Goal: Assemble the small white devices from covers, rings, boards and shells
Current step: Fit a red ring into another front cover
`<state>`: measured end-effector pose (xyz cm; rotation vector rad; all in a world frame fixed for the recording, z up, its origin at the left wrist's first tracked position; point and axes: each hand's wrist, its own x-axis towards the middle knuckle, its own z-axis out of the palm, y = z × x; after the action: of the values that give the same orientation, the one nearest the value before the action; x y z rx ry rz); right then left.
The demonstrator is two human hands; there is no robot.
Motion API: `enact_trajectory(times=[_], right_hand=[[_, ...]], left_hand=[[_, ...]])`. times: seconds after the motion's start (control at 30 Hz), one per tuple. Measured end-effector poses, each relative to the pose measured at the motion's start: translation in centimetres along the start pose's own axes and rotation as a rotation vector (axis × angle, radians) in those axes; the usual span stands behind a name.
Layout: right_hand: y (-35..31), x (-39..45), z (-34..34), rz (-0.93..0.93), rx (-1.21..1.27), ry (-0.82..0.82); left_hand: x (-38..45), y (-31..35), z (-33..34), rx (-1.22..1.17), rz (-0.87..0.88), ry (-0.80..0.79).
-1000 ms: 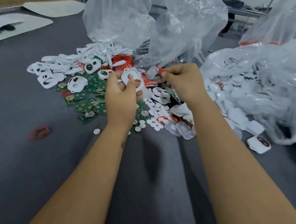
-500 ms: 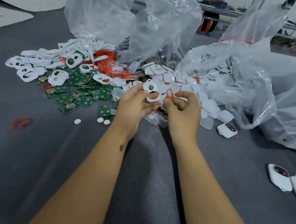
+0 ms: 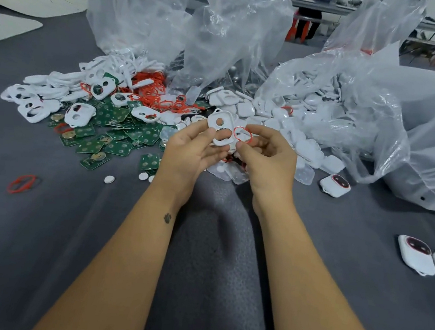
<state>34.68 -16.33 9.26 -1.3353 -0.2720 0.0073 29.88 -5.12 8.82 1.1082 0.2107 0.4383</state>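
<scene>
Grey table holds steady while my hands lift slightly higher. Left hand grips the white cover; right hand pinches the red ring, now touching it.

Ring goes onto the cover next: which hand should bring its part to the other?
Right, most likely. The right hand already pinches the red ring just beside the white cover, which the left hand grips and steadies. The ring is the lighter, looser part to move.
</scene>
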Motion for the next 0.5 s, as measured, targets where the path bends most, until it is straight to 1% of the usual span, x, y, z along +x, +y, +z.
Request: enact_trajectory(times=[0.17, 0.27, 0.37, 0.5], right_hand=[[0.08, 0.06, -0.28, 0.045, 0.119, -0.080], [0.31, 0.12, -0.51, 0.073, 0.206, -0.173], [0.55, 0.09, -0.54, 0.068, 0.220, -0.266], [0.70, 0.18, -0.51, 0.062, 0.247, -0.306]], left_hand=[[-0.07, 0.00, 0.03, 0.002, -0.004, 0.008], [-0.02, -0.02, -0.02, 0.011, 0.003, 0.020], [-0.02, -0.01, -0.06, 0.030, 0.036, 0.004], [-0.21, 0.05, -0.09, 0.044, 0.072, -0.007]])
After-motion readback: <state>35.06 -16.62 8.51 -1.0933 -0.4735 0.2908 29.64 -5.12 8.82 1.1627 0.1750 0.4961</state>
